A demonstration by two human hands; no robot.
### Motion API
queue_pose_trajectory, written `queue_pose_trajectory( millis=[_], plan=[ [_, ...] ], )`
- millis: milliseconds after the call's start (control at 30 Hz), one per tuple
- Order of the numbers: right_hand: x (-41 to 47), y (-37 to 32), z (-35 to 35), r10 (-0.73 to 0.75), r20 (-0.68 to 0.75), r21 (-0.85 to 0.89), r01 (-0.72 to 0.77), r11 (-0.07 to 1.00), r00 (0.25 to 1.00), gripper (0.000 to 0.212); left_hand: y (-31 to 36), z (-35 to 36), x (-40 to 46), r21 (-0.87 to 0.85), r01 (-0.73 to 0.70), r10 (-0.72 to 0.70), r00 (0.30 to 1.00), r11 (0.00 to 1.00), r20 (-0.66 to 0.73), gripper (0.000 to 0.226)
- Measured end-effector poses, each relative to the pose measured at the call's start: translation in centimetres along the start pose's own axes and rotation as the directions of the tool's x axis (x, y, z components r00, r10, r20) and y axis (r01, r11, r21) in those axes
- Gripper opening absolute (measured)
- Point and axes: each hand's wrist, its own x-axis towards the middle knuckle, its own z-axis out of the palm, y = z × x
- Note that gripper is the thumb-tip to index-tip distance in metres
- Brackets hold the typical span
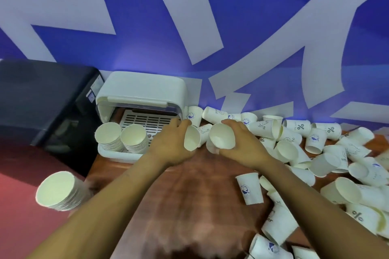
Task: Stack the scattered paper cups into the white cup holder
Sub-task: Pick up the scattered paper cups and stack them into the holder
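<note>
The white cup holder (pixel 145 88) stands at the back left of the wooden table, lid raised, with two stacks of paper cups (pixel 122 136) on its front tray. My left hand (pixel 172 145) grips one paper cup (pixel 192 137) tilted on its side, mouth facing me. Right beside it, my right hand (pixel 244 143) holds another paper cup (pixel 222 135), also tilted with its mouth toward me. Both hands hover just right of the holder's tray. Several scattered paper cups (pixel 315 145) lie in a heap to the right.
A dark appliance (pixel 42 101) sits left of the holder. A separate stack of cups (pixel 57 190) stands near the table's left edge. A single upright cup (pixel 249 188) is near my right forearm. A blue and white wall rises behind the wooden table (pixel 200 195).
</note>
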Motion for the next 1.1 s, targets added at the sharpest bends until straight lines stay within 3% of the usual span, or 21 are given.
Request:
queue_pose_trajectory(
  millis=[500,667,1100],
  plan=[
    [2.3,-14.5,6.7,0.059,-0.069,-0.082,-0.065,0.994,0.996,0.069,-12.7,-10.4,-3.9,0.109,0.014,-0.012,1.0,0.994,-0.022,0.084],
    [3.1,-18.1,9.2,0.043,-0.087,-0.076,-0.05,0.996,0.995,0.066,-17.0,-12.2,-4.7,0.122,0.036,-0.03,0.998,0.992,-0.048,0.075],
    [5.7,-21.2,11.9,0.006,-0.075,-0.087,-0.012,0.996,0.997,0.079,-20.4,-12.3,-4.1,0.076,0.045,-0.041,0.997,0.996,-0.058,0.083]
  ],
)
